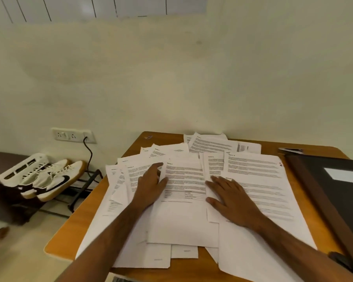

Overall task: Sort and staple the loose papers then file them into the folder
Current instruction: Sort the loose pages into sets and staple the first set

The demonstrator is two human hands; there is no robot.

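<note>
Soft, even warm indoor light, moderately bright; only faint shadows under the hands [192, 192] on the papers [257, 180]. Wide-angle bending at edges, slight motion blur overall, printed text unreadable, left floor area smeared, no harsh glare

The worktop [130, 146] is orange-brown wood-look board, smooth with a soft sheen. Matt white printed papers [253, 180] cover most of it. At three o'clock lies a folder [318, 180] in dark, matt leather-like material with a brown edge. Beyond it at one o'clock, a stapler [289, 150] shows shiny metal. The wall [171, 78] is matt cream paint.
</note>
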